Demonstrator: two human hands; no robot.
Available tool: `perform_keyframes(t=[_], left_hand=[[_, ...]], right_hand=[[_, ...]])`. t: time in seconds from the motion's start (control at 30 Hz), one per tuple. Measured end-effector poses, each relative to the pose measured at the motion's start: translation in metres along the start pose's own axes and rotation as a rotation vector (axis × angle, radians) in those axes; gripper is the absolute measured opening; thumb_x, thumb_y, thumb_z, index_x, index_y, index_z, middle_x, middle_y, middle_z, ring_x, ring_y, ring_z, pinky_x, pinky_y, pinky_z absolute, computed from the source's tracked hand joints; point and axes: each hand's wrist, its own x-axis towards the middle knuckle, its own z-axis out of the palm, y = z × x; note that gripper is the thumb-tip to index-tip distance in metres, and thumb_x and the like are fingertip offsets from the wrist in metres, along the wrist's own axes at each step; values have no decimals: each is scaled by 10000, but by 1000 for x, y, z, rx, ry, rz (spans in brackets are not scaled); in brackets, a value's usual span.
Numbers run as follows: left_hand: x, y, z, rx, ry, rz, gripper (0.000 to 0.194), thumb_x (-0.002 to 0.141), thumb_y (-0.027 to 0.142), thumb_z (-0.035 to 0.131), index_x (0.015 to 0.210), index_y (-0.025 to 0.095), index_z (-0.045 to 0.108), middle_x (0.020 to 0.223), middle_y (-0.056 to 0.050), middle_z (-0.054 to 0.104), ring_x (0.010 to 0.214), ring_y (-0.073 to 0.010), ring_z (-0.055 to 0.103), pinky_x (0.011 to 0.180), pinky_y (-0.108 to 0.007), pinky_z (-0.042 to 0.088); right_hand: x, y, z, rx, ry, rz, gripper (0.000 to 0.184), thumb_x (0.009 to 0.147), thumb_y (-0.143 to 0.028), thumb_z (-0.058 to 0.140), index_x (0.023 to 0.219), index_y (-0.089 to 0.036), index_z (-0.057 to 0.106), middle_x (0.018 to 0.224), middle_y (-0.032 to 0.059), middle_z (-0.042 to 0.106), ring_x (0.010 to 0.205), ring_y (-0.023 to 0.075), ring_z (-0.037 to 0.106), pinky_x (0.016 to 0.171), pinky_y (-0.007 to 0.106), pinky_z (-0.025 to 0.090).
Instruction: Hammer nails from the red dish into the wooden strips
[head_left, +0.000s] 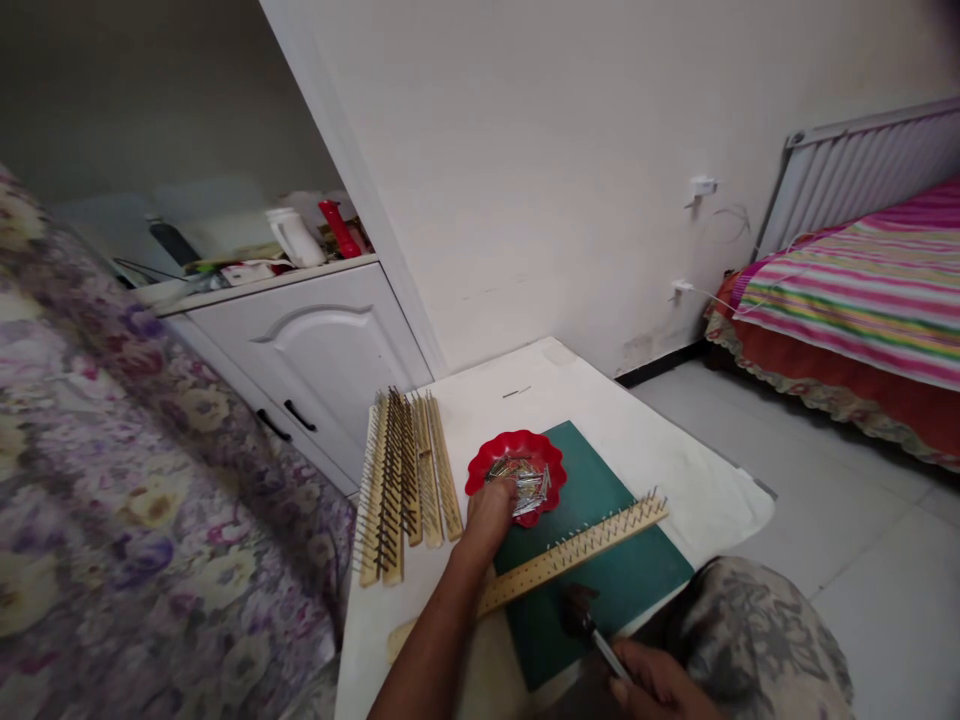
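My left hand (495,502) reaches over the near left rim of a red scalloped bowl (553,455). Its fingers are drawn together among the loose nails (531,485) in the bowl; whether they pinch one is hidden. In my right hand (654,675) is the handle of a hammer (600,640), its dark head low over a green mat (600,600). A wooden strip (592,540) lies slantwise across the mat. Nails stand in rows along its right part, while bare holes show toward the left. My left forearm covers some of its left part.
Several nail-studded wooden strips (405,480) lie side by side at the left of the white table (667,490). Two loose nails (514,393) lie near its back. A cabinet (300,350) and floral curtain (187,500) stand left, a bed (847,320) right.
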Motion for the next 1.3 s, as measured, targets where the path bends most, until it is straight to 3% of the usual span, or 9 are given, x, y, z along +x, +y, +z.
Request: perform_keyframes(t=[0.2, 0.4, 0.5, 0.63, 0.7, 0.77, 0.9, 1.0, 1.3], left_hand=[[-2, 0, 2, 1, -9, 52, 208, 785, 146, 435, 843, 176, 632, 894, -91, 653, 807, -216, 603, 652, -279, 396], [-4, -2, 0, -25, 12, 86, 156, 767, 166, 469, 802, 175, 621, 902, -81, 635, 803, -212, 591, 654, -280, 397], [-8, -1, -4, -41, 45, 99, 162, 798, 179, 443, 829, 186, 601, 945, -68, 615, 821, -194, 578, 661, -270, 394], [-28, 0, -7, -161, 209, 116, 158, 847, 196, 395, 861, 193, 552, 910, -43, 598, 841, -165, 555, 703, -252, 391], [-46, 2, -3, -267, 322, 89, 159, 868, 211, 371, 877, 196, 529, 863, -28, 595, 820, -155, 553, 712, -248, 390], [-67, 5, 5, -354, 357, 59, 158, 876, 225, 364, 877, 201, 521, 830, -14, 592, 775, -144, 554, 690, -238, 389], [-107, 13, 23, -449, 269, 37, 167, 864, 230, 389, 868, 204, 555, 780, 0, 596, 711, -130, 562, 651, -221, 391], [-123, 20, 31, -435, 215, 39, 193, 862, 229, 401, 835, 207, 591, 787, -7, 602, 740, -135, 575, 667, -221, 397], [-120, 30, 36, -266, 173, 25, 191, 867, 178, 408, 829, 203, 593, 800, -10, 586, 744, -128, 573, 670, -215, 383]], right_hand=[[1, 4, 4, -7, 10, 39, 491, 722, -660, 498, 728, -173, 568, 602, -37, 436, 510, 95, 372, 468, 191, 352], [1, 5, 9, 22, 51, 15, 481, 703, -659, 530, 709, -179, 541, 568, -53, 427, 498, 91, 387, 483, 192, 357], [1, 2, 10, 20, 24, 53, 479, 709, -670, 514, 706, -191, 503, 523, -73, 409, 432, 70, 349, 410, 172, 282], [0, -5, 10, 35, -4, 94, 478, 725, -681, 483, 696, -205, 443, 458, -98, 393, 342, 48, 288, 336, 171, 180], [-1, -7, 11, 32, -10, 102, 472, 733, -677, 474, 694, -209, 426, 439, -110, 388, 302, 39, 257, 311, 174, 161], [-2, -9, 10, 22, -1, 107, 460, 743, -661, 476, 694, -208, 422, 433, -117, 382, 283, 33, 240, 298, 174, 152], [-3, -5, 9, -5, 15, 113, 442, 773, -629, 458, 685, -197, 427, 415, -115, 392, 284, 31, 238, 297, 166, 143], [-2, 2, 8, -15, 28, 121, 431, 790, -613, 448, 694, -193, 428, 410, -112, 414, 281, 28, 234, 291, 160, 143], [-3, 3, 9, 1, 22, 140, 448, 770, -635, 460, 715, -191, 438, 415, -112, 422, 278, 29, 238, 286, 157, 158]])
